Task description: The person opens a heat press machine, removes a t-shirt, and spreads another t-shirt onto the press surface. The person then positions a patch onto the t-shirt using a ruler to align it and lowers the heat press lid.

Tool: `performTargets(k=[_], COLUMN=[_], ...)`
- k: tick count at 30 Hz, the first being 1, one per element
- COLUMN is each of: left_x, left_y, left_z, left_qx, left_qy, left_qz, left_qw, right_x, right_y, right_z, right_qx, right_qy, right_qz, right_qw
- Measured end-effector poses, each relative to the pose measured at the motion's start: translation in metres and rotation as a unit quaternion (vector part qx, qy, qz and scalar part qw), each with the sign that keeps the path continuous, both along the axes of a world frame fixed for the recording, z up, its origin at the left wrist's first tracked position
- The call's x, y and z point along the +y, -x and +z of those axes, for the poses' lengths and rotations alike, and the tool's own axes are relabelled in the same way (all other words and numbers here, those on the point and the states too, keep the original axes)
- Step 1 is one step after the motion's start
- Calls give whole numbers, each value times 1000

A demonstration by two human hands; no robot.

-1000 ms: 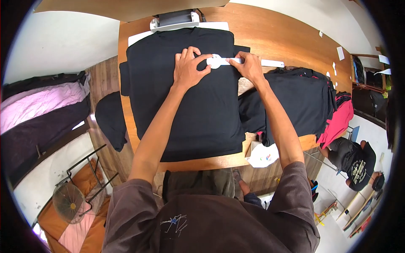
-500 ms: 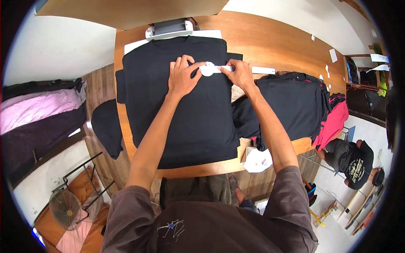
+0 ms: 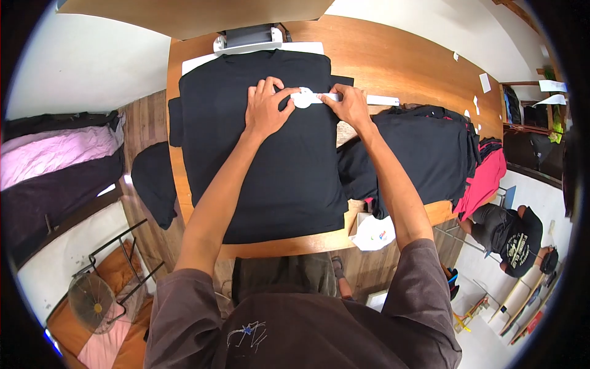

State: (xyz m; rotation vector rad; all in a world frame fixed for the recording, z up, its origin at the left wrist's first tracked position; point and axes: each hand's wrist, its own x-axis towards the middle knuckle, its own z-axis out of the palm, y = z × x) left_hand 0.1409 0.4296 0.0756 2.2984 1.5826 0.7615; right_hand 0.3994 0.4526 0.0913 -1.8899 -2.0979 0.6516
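Observation:
A black T-shirt lies flat on the white platen of a heat press on a wooden table. A small round white transfer sits on the shirt's chest, and a white ruler runs from it to the right. My left hand rests on the shirt with its fingertips on the left edge of the round transfer. My right hand presses down on the ruler just right of the transfer.
A pile of black shirts lies to the right, with a red garment hanging off the table edge. A white printed sheet sits at the near edge. Another person crouches at lower right. A fan stands at lower left.
Both hands and the round transfer shifted slightly left on the shirt from one second ago; in the last half second they have held still.

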Motion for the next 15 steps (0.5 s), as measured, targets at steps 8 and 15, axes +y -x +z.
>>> performTargets(k=[8,15], left_x=[-2,0], left_y=[-3,-1], left_z=[4,1], left_qx=[10,23], left_qy=[-8,-12], left_qz=[5,2], left_qw=[1000,1000], right_x=[-34,-89], right_y=[25,78], right_z=[-2,-1], right_qx=[65,67], right_qy=[-35,-70], right_qz=[-139,-223], right_qw=[988,970])
